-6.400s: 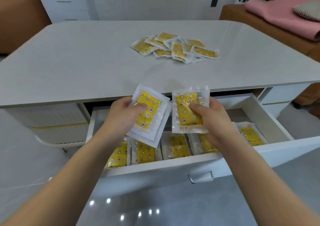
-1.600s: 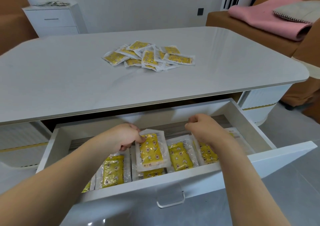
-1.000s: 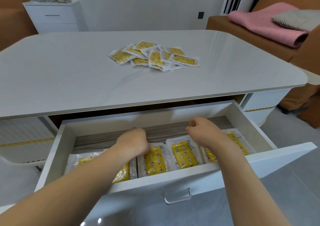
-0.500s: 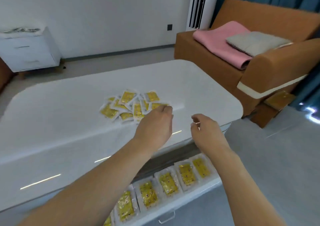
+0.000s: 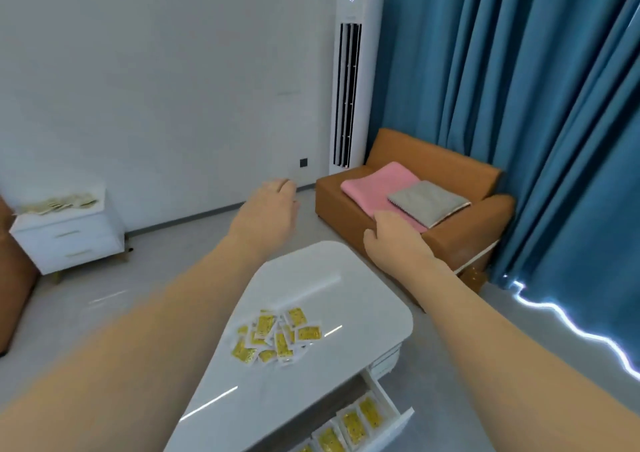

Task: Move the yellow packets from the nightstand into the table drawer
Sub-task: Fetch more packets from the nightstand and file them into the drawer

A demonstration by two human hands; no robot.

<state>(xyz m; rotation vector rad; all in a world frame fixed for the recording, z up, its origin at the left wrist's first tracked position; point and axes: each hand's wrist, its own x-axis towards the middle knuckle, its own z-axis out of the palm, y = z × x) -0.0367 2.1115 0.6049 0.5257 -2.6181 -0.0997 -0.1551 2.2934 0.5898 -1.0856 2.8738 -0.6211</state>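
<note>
Several yellow packets lie in a loose pile on the white table. The table drawer stands pulled out at the bottom, with a row of yellow packets lying in it. Far left, a white nightstand carries a heap of packets on its top. My left hand is raised in the air over the floor, fingers loosely curled, holding nothing. Beyond the table's far end my right hand hangs empty with relaxed fingers.
An orange sofa with a pink blanket and a grey cushion stands past the table. A tall white air conditioner and blue curtains fill the right. Grey floor separates table and nightstand.
Both hands put their packets in the drawer and came out empty. My view has swung up and to the right, and both hands have risen away from the table.
</note>
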